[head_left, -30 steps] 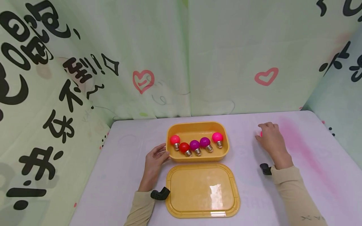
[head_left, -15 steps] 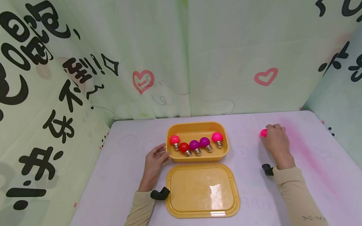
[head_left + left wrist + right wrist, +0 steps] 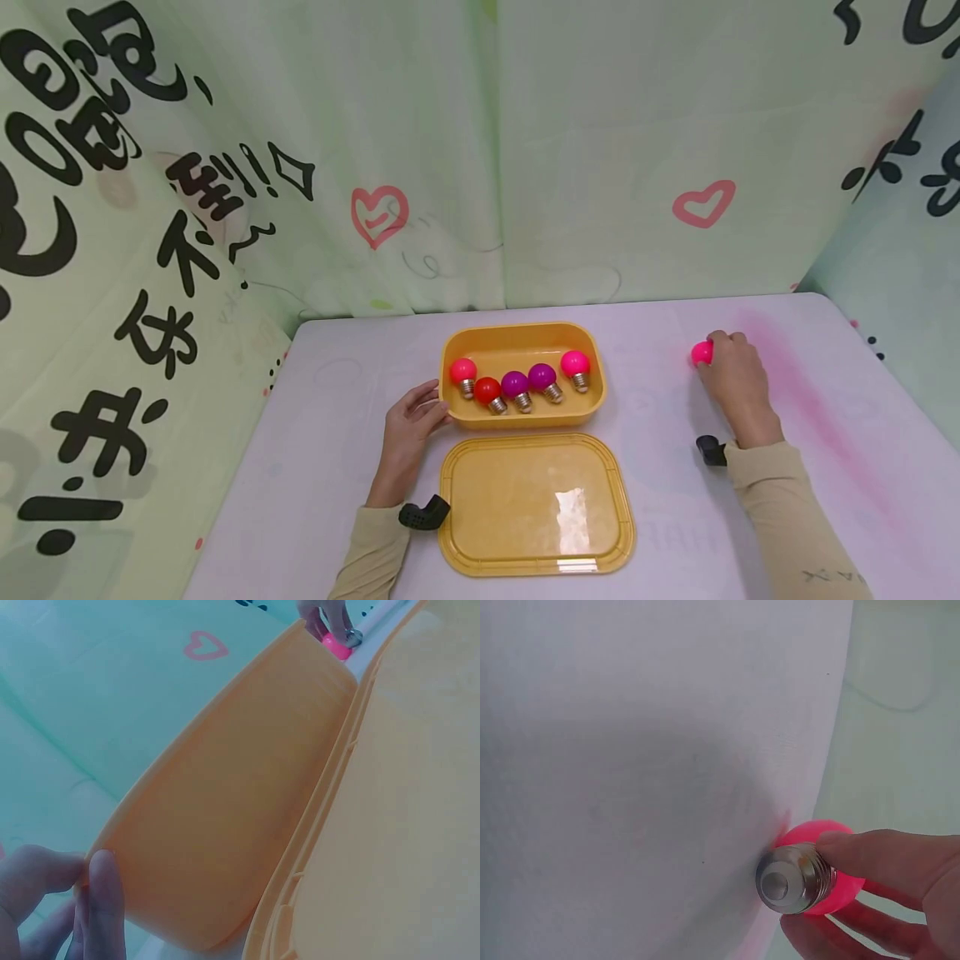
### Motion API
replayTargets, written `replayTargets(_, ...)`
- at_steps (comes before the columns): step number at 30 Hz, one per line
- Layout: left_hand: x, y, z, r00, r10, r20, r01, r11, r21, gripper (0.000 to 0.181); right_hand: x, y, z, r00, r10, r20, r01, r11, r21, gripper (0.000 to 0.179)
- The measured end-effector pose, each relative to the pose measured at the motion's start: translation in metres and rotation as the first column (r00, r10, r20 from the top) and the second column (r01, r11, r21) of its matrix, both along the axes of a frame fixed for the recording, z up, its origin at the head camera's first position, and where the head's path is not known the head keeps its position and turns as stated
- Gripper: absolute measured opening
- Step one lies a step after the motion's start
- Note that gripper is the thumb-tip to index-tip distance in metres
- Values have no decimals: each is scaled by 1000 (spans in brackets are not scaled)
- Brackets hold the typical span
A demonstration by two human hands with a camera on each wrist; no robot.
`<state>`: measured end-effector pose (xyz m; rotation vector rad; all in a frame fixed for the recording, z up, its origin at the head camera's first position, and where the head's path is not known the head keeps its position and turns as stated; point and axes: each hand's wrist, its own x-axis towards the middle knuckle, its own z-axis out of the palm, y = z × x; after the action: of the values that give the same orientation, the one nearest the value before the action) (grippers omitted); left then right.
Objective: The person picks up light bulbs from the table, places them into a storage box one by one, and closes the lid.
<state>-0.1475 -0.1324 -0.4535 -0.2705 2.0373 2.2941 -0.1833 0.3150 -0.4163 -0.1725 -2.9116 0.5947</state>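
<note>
A: Which step was in hand, in your judgement?

B: I took it for the picking up of one bulb. The right hand [image 3: 735, 375] pinched a pink bulb [image 3: 702, 353] between thumb and fingers, and the thumb lay along its metal base [image 3: 787, 881].

A: And where was this bulb?

B: If the yellow box [image 3: 525, 422] was the centre of the clock, the bulb was near three o'clock, well apart from it. Whether it touched the tabletop [image 3: 300, 500], I could not tell.

A: What did the left hand [image 3: 412, 429] do?

B: It gripped the rim of the box, between eight and nine o'clock. Inside lay five other bulbs [image 3: 487, 388], and at six o'clock, just beside the box, was a flat yellow lid [image 3: 510, 500].

A: What did the next move call for?

B: Probably a secure pinch on the smooth bulb, then a carry toward nine o'clock, over the rim. The left hand seemed well placed to steady the box. A hasty drop could have knocked the others, I thought.
</note>
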Motion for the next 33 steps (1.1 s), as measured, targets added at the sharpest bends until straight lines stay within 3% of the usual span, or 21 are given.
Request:
replayTargets(10, 1, 0, 1, 1000, 6, 8, -6, 1000, 10, 43, -2, -1, -2, 997, 54, -62, -56, 998, -36, 40)
replayTargets(21, 0, 1, 1, 1000, 15, 19, -14, 1000, -3, 43, -5, -21, 3, 986, 108, -129, -118, 990, -73, 40)
replayTargets(33, 1, 1, 1, 1000, 16, 21, -16, 1000, -13, 43, -6, -51, 28, 982, 178, -58, -183, 980, -84, 48)
